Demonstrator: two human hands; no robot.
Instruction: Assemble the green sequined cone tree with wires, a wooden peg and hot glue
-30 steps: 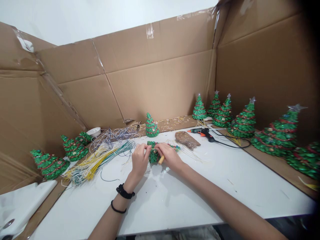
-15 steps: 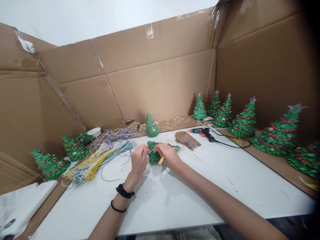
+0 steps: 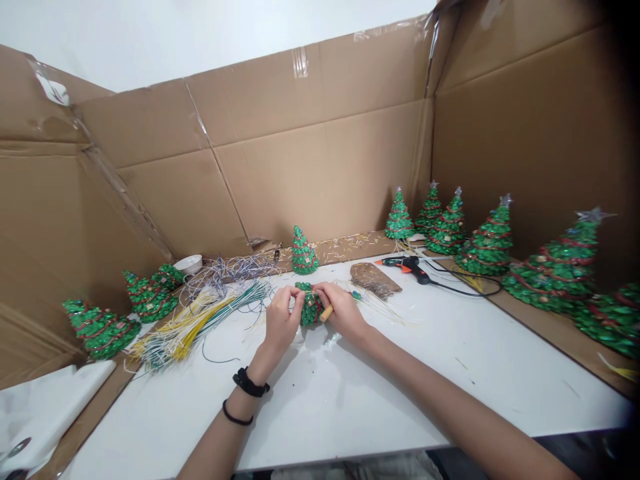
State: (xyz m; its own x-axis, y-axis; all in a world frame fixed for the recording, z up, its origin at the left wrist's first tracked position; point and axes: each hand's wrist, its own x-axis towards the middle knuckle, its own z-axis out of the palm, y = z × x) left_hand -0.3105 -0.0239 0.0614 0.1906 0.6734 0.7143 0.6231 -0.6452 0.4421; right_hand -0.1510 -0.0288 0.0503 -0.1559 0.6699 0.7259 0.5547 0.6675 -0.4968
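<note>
Both my hands meet over a small green glittery Christmas tree lying on the white table. My left hand pinches its left side with closed fingers. My right hand grips its right side, where a short wooden stub sticks out below the fingers. A thin strand runs between the two hands across the tree; I cannot make out what it is.
A bundle of yellow, green and white wires lies to the left. Finished trees line the right cardboard wall; others lie at left, one stands behind. A hot glue gun, a brown pad and a white dish sit farther back.
My hands drew closer together around the tree, and my right hand shifted slightly up and left, tilting the wooden stub.
</note>
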